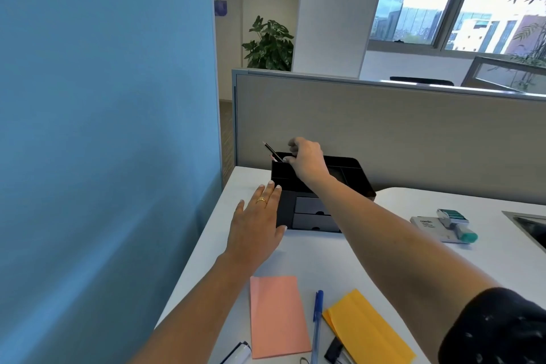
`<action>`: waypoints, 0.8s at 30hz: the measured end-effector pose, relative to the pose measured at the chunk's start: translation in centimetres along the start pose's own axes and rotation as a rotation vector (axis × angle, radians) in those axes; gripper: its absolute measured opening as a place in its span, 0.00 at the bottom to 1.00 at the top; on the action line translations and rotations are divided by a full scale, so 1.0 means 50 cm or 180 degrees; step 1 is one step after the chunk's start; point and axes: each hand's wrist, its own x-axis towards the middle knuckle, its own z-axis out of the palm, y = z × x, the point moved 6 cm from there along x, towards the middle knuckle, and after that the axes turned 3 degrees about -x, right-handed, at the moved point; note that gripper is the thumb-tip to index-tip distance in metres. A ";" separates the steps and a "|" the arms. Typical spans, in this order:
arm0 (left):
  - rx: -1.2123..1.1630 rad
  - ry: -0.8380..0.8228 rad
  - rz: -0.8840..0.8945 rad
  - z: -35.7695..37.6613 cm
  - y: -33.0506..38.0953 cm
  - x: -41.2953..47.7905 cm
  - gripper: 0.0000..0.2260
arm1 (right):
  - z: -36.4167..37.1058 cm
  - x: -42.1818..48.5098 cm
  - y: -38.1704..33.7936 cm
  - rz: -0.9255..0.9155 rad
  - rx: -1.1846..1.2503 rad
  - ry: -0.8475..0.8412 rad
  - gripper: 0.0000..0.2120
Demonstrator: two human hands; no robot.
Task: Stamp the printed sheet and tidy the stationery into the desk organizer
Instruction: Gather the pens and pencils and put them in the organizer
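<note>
A black desk organizer (351, 167) with two small front drawers stands at the back of the white desk (384, 245), against the partition. My right hand (305, 161) reaches over its back left compartment, fingers curled, thumb against a dark pencil (271, 151) that leans up and to the left out of that compartment. My left hand (257, 224) lies flat with straight fingers against the organizer's left side. Near me lie a pink note pad (277, 316), a blue pen (317, 325) and a yellow note pad (366, 331).
A black binder clip (334, 352) and a white marker (237, 353) lie at the desk's near edge. A white box with green staples and a teal-capped item (452, 226) sits to the right. A dark tray (529, 224) shows at the right edge. A blue wall (103, 127) stands on the left.
</note>
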 end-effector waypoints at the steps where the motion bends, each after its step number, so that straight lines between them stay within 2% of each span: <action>1: 0.0000 -0.0008 -0.0005 0.000 0.001 -0.001 0.32 | -0.004 -0.005 0.001 -0.0021 0.0038 0.0039 0.18; 13: -0.0883 -0.0081 -0.0343 -0.030 0.030 -0.030 0.36 | -0.075 -0.173 -0.017 -0.0320 0.0615 0.0226 0.12; 20: -0.1118 -0.0429 -0.0509 -0.061 0.065 -0.152 0.30 | -0.087 -0.348 0.001 -0.0041 0.0976 0.0103 0.08; 24: -0.1274 -0.0402 -0.0600 -0.068 0.079 -0.244 0.22 | -0.085 -0.459 0.021 0.0196 0.1270 -0.0042 0.05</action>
